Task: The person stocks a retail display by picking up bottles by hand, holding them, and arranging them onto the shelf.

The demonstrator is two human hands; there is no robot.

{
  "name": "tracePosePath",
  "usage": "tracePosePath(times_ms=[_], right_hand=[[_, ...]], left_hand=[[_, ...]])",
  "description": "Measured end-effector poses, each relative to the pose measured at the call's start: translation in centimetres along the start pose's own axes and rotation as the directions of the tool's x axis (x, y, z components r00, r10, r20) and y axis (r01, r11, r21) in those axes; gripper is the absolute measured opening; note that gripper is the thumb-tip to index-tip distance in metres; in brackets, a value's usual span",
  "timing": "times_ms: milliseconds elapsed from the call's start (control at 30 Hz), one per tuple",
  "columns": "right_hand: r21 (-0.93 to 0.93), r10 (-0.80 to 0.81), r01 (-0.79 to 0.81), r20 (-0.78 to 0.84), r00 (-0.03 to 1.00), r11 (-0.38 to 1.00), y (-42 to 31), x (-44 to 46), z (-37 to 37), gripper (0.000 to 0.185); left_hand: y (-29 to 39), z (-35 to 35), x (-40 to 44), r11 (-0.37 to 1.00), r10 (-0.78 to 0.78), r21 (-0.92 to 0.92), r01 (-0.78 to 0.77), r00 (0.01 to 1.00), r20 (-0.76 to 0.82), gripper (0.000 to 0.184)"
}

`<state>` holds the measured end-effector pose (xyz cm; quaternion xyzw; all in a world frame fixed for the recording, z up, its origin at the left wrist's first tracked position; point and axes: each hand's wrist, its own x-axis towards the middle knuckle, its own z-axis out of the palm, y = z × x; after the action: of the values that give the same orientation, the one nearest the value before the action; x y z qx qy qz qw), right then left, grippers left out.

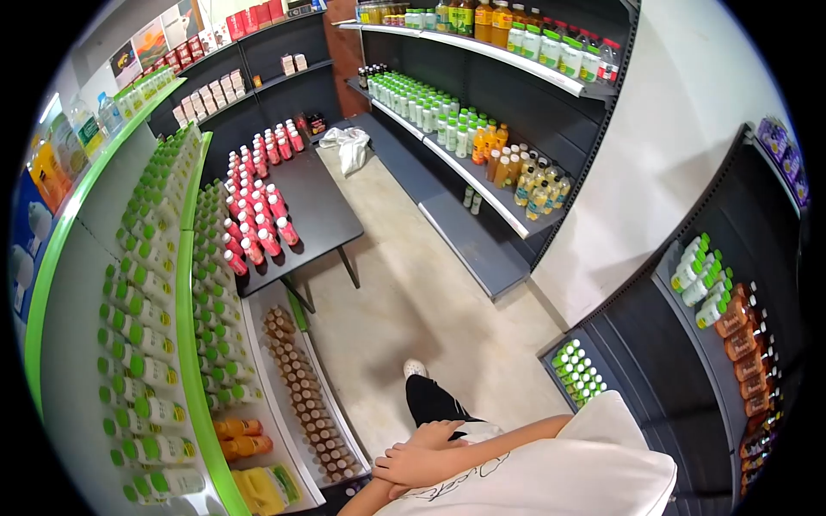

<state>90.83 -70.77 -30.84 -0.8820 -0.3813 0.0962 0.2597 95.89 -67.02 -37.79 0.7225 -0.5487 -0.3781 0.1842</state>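
My forearms cross in front of my white shirt (551,469). My left hand (436,434) pokes out above my right forearm, its fingers stretched flat near my dark trousers and partly hidden by that arm. My right hand (403,464) rests over my left forearm with its fingers spread, holding no item. Nearest to both hands, on the left, is a low shelf with rows of brown-capped bottles (305,396). Beside these lie orange bottles (241,439) and a yellow jug-like container (262,488).
Green-capped white bottles (146,344) fill the green-edged shelf at left. A dark table (314,198) bears several red bottles (249,224). A white cloth or bag (348,150) lies beyond it. Dark shelving (477,245) with drinks lines the back; another shelf (705,344) stands right. Pale floor (379,318) lies between.
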Motion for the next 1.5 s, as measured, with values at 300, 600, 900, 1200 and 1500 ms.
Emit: tracePosePath(times_ms=[300,600,900,1200,1500], right_hand=[[0.292,0.046,-0.065,0.072,0.996,0.954,14.6,8.6,-9.6,0.07],[0.548,0.089,-0.353,0.449,0.889,0.759,27.4,10.1,-16.3,0.07],[0.256,0.326,-0.348,0.128,0.937,0.902,32.8,11.8,-22.7,0.066],[0.224,0.291,-0.285,0.005,0.957,0.932,44.9,18.4,-31.0,0.049],[0.253,0.261,-0.308,0.202,0.944,0.917,59.5,27.1,-34.4,0.062]], left_hand=[[-8.3,-13.2,7.0,0.931,0.11,-0.334,-0.145,0.987,-0.121,0.05],[-18.6,-13.3,20.3,0.925,0.117,-0.372,-0.073,0.988,0.097,0.048],[-21.2,-24.4,21.3,0.999,0.006,0.044,-0.001,0.992,-0.129,0.055],[-28.0,-39.5,24.8,0.996,0.055,-0.064,-0.065,0.989,-0.139,0.048],[-38.1,-48.5,28.1,0.984,-0.099,-0.171,0.039,0.929,-0.356,0.039]])
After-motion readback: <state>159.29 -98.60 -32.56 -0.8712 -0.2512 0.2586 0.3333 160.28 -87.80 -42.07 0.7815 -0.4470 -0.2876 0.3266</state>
